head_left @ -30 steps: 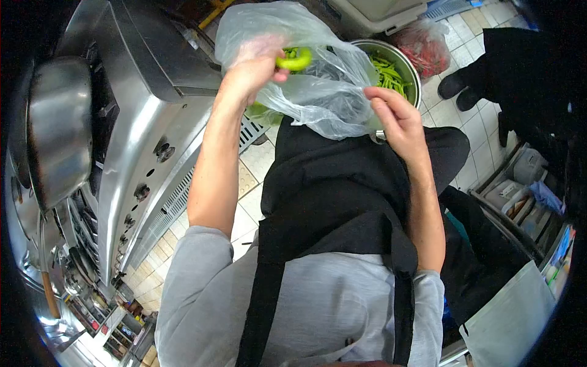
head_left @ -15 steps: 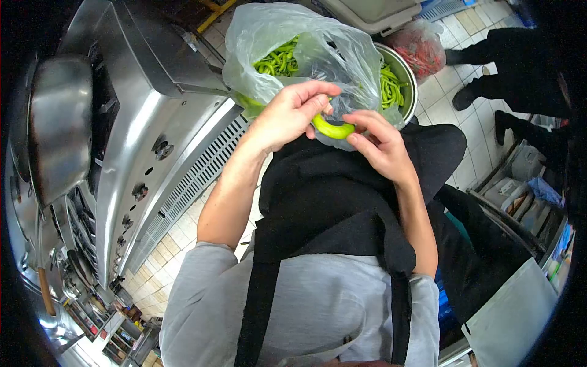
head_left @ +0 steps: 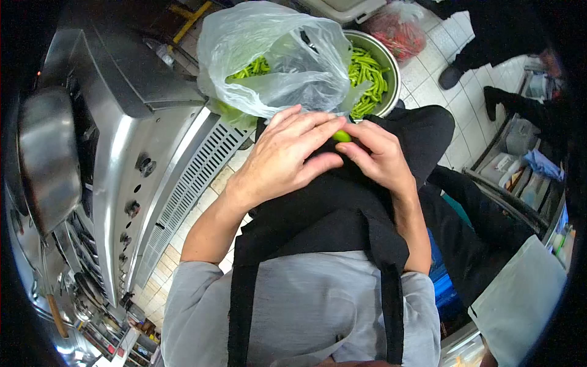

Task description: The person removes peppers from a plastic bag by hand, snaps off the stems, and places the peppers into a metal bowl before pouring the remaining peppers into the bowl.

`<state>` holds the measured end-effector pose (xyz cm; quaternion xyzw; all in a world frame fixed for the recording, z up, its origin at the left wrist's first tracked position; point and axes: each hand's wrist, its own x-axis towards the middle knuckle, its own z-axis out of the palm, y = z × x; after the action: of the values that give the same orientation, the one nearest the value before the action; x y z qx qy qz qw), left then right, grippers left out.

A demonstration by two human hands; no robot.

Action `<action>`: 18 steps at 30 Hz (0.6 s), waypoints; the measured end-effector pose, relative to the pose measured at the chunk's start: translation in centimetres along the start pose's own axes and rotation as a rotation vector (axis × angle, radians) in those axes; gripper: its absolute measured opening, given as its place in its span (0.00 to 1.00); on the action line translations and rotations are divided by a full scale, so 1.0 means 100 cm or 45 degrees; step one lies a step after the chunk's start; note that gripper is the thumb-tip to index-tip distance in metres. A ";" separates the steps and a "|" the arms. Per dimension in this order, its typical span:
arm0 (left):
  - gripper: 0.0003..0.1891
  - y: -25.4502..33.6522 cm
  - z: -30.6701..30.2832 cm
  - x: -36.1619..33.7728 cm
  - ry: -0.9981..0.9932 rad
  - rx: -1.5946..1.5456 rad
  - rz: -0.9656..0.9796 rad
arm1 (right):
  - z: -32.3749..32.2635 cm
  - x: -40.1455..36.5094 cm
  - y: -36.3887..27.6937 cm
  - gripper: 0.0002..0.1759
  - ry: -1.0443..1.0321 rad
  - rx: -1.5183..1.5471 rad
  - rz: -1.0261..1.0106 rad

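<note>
Thumb and fingertips of the right hand (head_left: 380, 158) were closed in a pinch on a green pepper (head_left: 342, 136), only a short, bright length of which showed past them. The left hand (head_left: 284, 150) reached across from the other side, back upward, its fingers stretched toward the pepper and its thumb held well away from them, so that a clear gap lay between; whether its fingertips touched the pepper could not be told, since the undersides were hidden. The pepper was between the two hands, above the lap of the black apron (head_left: 312, 220). Just beyond the hands stood a translucent plastic bag (head_left: 223, 37), its mouth gaping, with more peppers (head_left: 254, 67) visible inside toward the left. Right beside it, partly behind its edge, was a round metal pot (head_left: 394, 79) holding a heap of slender green pods (head_left: 367, 79). Past the pot a clear bag of red contents (head_left: 397, 33) sat on the tiled floor (head_left: 422, 85), and farther right was the dark shoe (head_left: 449, 77) of another person. Along the left ran a steel stove (head_left: 122, 165) with knobs down its front, a large pan (head_left: 52, 156) tilted at its far side.
</note>
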<state>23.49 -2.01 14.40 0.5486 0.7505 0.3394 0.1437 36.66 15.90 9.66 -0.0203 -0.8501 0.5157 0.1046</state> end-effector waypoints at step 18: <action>0.12 0.001 0.034 0.014 -0.119 -0.994 -0.598 | -0.003 -0.029 0.010 0.10 0.192 0.254 0.105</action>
<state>25.05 0.46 12.19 0.2831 0.6633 0.5298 0.4463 39.48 16.21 8.51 -0.0835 -0.7828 0.5985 0.1484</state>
